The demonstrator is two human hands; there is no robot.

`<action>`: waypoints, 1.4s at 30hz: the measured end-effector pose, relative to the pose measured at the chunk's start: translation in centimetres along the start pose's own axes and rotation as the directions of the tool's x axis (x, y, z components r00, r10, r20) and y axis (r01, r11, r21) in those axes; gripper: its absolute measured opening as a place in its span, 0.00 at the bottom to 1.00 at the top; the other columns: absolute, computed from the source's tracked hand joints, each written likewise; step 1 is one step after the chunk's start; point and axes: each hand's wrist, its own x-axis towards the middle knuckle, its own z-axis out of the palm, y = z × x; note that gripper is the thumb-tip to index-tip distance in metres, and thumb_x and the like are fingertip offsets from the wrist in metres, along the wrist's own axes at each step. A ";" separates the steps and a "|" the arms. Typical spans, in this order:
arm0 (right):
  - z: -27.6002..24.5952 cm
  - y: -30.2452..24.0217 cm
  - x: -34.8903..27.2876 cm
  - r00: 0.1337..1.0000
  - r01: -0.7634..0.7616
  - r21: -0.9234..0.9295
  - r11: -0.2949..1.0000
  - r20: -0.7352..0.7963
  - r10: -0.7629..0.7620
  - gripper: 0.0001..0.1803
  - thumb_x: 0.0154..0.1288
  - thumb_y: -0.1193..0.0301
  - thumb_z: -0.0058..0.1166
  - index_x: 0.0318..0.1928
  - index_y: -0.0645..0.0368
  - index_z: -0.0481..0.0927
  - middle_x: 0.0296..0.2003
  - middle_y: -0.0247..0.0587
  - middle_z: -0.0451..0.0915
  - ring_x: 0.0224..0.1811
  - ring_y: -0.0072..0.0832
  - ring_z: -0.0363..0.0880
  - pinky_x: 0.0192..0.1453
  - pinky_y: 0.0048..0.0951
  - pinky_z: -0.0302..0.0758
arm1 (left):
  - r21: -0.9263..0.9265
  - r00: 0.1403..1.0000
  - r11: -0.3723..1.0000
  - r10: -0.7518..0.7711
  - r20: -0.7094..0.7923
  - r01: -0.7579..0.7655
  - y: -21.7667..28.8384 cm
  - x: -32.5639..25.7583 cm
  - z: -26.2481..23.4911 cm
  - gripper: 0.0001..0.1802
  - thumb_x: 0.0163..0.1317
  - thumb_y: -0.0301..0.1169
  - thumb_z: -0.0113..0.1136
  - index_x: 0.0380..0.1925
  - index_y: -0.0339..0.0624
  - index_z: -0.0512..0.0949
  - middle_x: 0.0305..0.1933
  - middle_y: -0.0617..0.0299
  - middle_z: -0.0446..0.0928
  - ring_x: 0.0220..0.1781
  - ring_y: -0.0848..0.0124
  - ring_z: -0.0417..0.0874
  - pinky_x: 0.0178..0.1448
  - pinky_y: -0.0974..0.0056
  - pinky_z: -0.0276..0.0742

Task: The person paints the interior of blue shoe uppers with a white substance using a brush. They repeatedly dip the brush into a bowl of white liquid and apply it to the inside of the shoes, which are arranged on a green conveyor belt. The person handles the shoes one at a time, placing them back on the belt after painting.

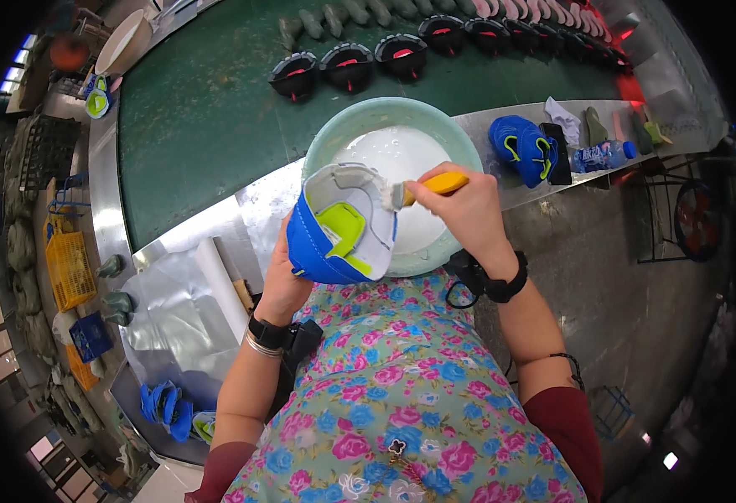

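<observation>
My left hand (279, 281) grips a blue shoe upper (313, 250) from its left side. The upper's white inner side faces up, with a lime-green lining piece (344, 226) inside. In my right hand (473, 210) is a brush (445, 182) with a yellow handle. Its white-coated bristles touch the upper's white inner edge. Beneath both hands stands a pale green basin (458, 138) holding a milky white liquid (385, 147). The upper covers the basin's near left part. My right fingers wrap the brush near its metal band.
Black shoe uppers (347, 67) stand in a row on the green belt (200, 126), with grey and pink pieces behind. Right of the basin lie a blue shoe upper pair (523, 149), a phone (557, 155) and a bottle (603, 157). More blue uppers (167, 408) lie lower left.
</observation>
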 end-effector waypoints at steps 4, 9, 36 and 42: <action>-0.3 -1.8 -1.3 0.988 -0.112 0.057 0.992 0.116 0.105 0.12 0.57 0.67 0.68 0.29 0.65 0.84 0.19 0.35 0.81 0.19 0.16 0.77 0.26 0.19 0.72 | 0.098 0.983 0.979 0.172 0.063 -0.178 0.3 0.9 0.3 0.34 0.67 0.20 0.53 0.72 0.49 0.57 0.67 0.63 0.67 0.67 0.68 0.71 0.68 0.61 0.72; -1.8 -4.3 -3.1 0.988 -0.038 0.235 0.971 0.153 0.002 0.14 0.56 0.66 0.69 0.28 0.67 0.83 0.19 0.37 0.81 0.22 0.14 0.75 0.26 0.21 0.72 | 0.145 0.984 0.975 0.175 -0.046 -0.167 0.5 1.5 1.0 0.32 0.68 0.21 0.51 0.71 0.49 0.57 0.67 0.60 0.67 0.67 0.66 0.71 0.68 0.59 0.73; -2.1 -3.6 1.2 0.970 0.034 -0.031 0.999 0.241 -0.026 0.10 0.56 0.69 0.66 0.29 0.63 0.82 0.20 0.39 0.82 0.23 0.18 0.79 0.29 0.24 0.74 | -0.413 0.689 0.592 -0.712 0.133 0.692 0.3 0.3 1.4 0.13 0.63 0.35 0.56 0.43 0.37 0.74 0.23 0.57 0.77 0.06 0.76 0.61 0.08 0.75 0.53; -4.2 -3.0 0.6 0.966 -0.256 0.291 0.922 0.094 0.239 0.08 0.61 0.74 0.63 0.30 0.67 0.80 0.20 0.37 0.80 0.18 0.17 0.76 0.21 0.18 0.70 | -0.262 0.971 0.944 -0.229 -0.073 0.203 5.1 3.5 -4.6 0.15 0.72 0.37 0.48 0.54 0.44 0.74 0.48 0.61 0.79 0.43 0.69 0.78 0.43 0.64 0.73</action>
